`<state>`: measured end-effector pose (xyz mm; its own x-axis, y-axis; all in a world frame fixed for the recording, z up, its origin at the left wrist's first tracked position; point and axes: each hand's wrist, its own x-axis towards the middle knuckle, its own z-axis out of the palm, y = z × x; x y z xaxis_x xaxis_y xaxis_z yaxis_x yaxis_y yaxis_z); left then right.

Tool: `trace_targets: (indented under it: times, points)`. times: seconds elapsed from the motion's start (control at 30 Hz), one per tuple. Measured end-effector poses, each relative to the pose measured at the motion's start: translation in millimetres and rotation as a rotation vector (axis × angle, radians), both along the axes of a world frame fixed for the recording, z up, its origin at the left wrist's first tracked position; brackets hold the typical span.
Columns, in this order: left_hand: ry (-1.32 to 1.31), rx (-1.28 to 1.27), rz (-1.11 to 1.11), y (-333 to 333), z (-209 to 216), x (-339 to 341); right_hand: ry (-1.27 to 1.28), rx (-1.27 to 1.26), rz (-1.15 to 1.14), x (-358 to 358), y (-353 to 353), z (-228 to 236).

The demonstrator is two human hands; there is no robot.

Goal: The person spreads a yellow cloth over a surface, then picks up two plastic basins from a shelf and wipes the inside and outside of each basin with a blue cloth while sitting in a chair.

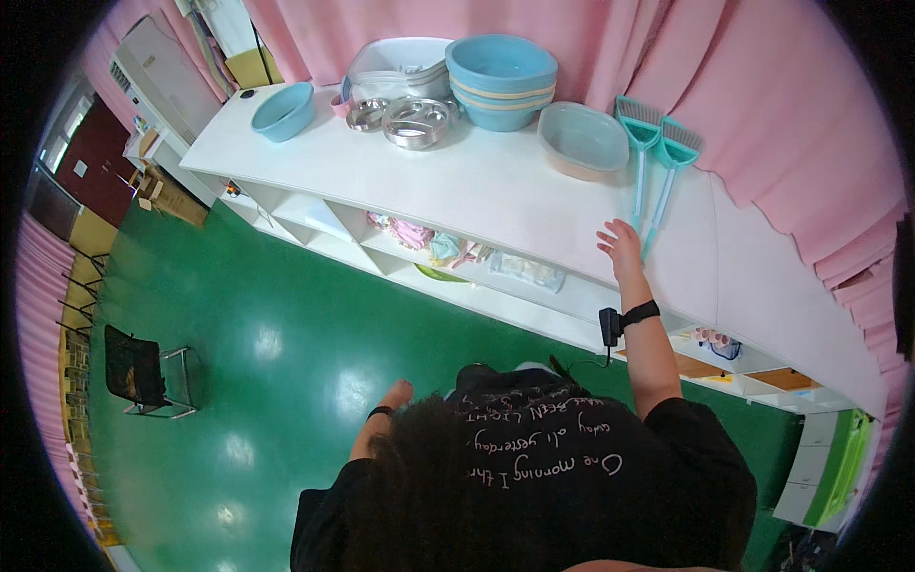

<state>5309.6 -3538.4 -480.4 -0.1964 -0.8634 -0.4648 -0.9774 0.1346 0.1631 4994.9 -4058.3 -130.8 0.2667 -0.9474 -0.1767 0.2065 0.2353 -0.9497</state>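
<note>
My right hand (621,248) hovers at the front edge of the white counter (457,181), fingers apart and nothing in them. Two teal long-handled tools with broad slotted heads, one tool (640,143) and a second tool (675,157), lie side by side on the counter just beyond it. Their handles run close to my fingers, and I cannot tell whether there is contact. A blue-grey basin (583,139) stands left of the tools. My left hand (398,393) hangs low beside my body, away from the counter; its fingers are too small and partly hidden to make out.
Stacked blue basins (501,86), white tubs (396,71), steel divided trays (416,124) and a blue basin (284,112) line the counter's back. Open shelves below hold folded cloth (412,234). A black chair (138,367) stands on the green floor. Pink curtains (762,124) hang behind.
</note>
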Motion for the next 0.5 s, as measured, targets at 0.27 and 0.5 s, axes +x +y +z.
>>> trace_targets:
  times: [0.27,0.5]
  points:
    - [0.447,0.383,0.921,-42,19,-20,-0.270,0.305,-0.051,63,-88,2]
    - [0.486,0.446,1.128,-31,50,-45,-0.402,0.512,-0.174,101,-152,-11]
